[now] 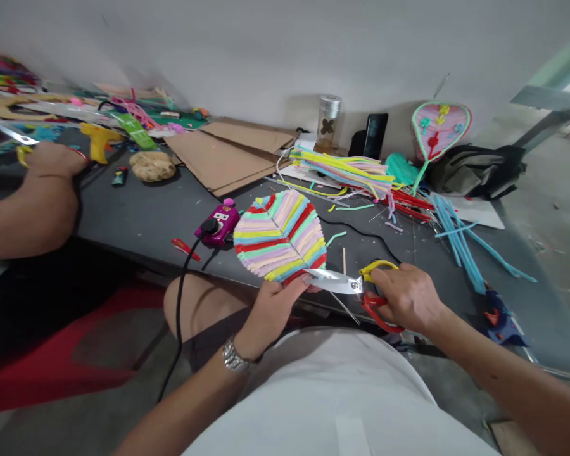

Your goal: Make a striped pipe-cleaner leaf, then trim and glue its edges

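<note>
A leaf shape made of striped pipe cleaners (280, 237) in red, yellow, blue, mint and lilac is held up over the table's front edge. My left hand (273, 313) grips it at its lower end, thumb on top. In my right hand (411, 297) are scissors (337, 282) with one yellow and one red handle loop. Their blades point left and lie at the leaf's lower right edge, close to my left thumb. Whether the blades touch the leaf I cannot tell. A thin stem wire (346, 308) sticks out below the leaf.
Bundled pipe cleaners (346, 171), blue pipe cleaners (460, 244) and a blue glue gun (503, 320) lie to the right. A purple power strip (217, 226) with a black cord stands left of the leaf. Cardboard (232, 155) lies behind. At far left, another person's hand (57, 158) holds scissors.
</note>
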